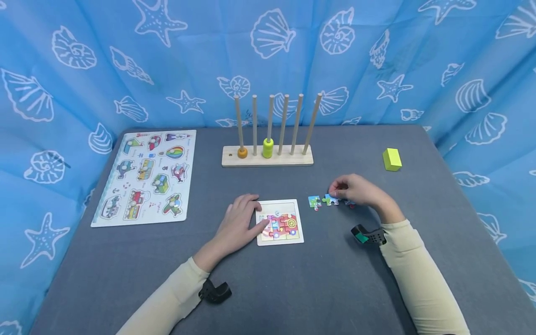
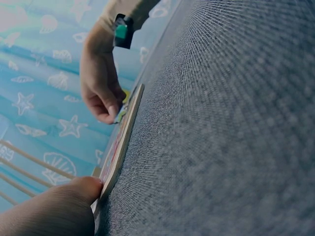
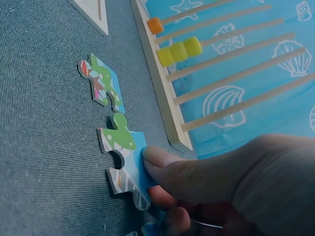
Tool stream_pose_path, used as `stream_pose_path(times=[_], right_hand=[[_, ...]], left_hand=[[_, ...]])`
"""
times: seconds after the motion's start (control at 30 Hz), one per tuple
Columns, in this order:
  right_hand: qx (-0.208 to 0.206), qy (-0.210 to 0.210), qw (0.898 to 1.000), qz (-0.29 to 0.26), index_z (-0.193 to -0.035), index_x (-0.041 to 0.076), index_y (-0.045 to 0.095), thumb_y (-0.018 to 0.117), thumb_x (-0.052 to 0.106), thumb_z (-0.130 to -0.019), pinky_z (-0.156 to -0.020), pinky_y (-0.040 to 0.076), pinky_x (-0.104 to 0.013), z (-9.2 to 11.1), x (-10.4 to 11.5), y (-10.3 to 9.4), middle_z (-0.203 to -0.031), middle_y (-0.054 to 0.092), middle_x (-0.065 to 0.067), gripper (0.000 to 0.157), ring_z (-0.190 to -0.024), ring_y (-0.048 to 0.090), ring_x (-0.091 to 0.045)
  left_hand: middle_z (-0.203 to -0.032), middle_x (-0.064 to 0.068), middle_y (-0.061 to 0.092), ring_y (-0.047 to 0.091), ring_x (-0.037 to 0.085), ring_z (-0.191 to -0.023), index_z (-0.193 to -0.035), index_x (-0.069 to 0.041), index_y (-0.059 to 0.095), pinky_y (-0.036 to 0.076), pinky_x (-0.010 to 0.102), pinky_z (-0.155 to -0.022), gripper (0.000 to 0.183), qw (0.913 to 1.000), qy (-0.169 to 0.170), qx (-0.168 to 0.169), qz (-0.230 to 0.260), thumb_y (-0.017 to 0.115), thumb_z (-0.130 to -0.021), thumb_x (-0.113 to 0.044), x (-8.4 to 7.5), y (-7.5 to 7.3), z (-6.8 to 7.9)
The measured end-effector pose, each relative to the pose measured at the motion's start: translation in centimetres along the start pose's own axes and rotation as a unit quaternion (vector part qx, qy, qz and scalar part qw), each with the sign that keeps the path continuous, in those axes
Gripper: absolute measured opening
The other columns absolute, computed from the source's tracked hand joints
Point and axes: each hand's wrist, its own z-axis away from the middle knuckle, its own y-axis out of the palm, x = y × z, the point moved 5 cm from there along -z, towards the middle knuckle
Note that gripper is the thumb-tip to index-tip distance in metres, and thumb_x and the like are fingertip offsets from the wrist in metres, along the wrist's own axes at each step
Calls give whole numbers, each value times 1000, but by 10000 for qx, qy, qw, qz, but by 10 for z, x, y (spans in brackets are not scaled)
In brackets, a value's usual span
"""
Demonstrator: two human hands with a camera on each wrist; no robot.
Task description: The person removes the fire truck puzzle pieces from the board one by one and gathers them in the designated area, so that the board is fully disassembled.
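1. Right hand (image 1: 356,190): thumb and fingertips pinch the middle jigsaw piece (image 3: 134,164), blue and green with a grey-striped corner. It's right of the tray, low over or on the table; exact contact can't be told.
2. Left hand (image 1: 237,224): fingers loosely extended, thumb set apart, resting on the left side of the small wooden puzzle tray (image 1: 284,207), thumb tip over its face.
3. Tray lies flat on the grey table (image 1: 326,279); interlocked red and pink pieces fill its lower part, pale bare board along the top.
4. Green-and-blue jigsaw piece (image 1: 314,201) lies flat between tray and middle piece, just beside the latter, not joined.
5. Another jigsaw piece (image 1: 351,203) sits under the right hand, mostly hidden.
6. Behind: wooden peg stacker (image 1: 268,161), six upright pegs; orange bead (image 1: 242,153) on the leftmost, yellow-green beads (image 1: 268,148) on the third.
7. Far left: white vehicle puzzle board (image 1: 144,179), flat.
8. Right rear: yellow-green block (image 1: 392,159).
9. Backdrop: blue seashell curtain (image 1: 201,56).
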Motion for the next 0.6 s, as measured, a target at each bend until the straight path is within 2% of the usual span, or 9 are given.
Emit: stream_pose_path(times=[0.6], right_hand=[[-56,122,9999,39,-98,4,66,60,14,-95,-61,39,-32,-1,-2,1,-87,61,-6,12,-70,48,-17]], left_hand=[[-139,6,46,37,25,-133,-107,-18,54,37,44,-94,35,10000,38,28,10,55,-93,-49,0,0,0]])
